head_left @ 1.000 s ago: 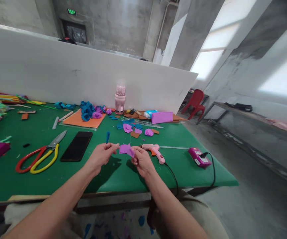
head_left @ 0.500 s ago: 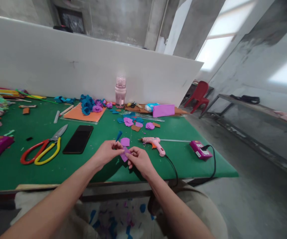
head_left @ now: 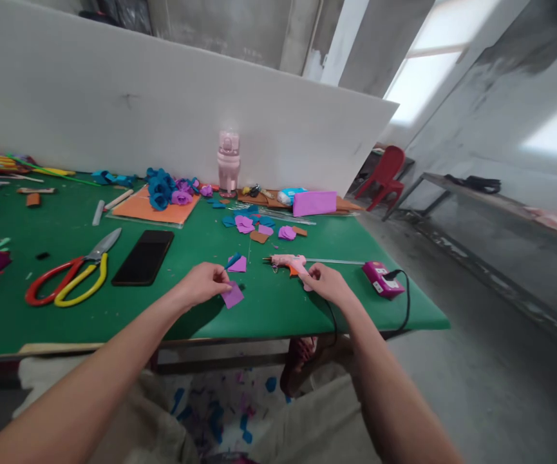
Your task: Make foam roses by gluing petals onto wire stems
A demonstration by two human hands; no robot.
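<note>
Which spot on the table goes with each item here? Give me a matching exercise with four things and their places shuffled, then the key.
Things:
1. glue gun
2. purple paper piece
3. black phone
4. pink bottle

Places:
A. upright at the back, by the white board
B. under the right hand, which is on its handle
C. lying flat just right of the scissors
D. pinched in the left hand

Pairs: 1-B, 2-D, 3-C, 4-A

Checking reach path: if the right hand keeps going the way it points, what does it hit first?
The right hand already sits on the pink glue gun's handle; straight on lies the gun's body, though depth is unclear.
</note>
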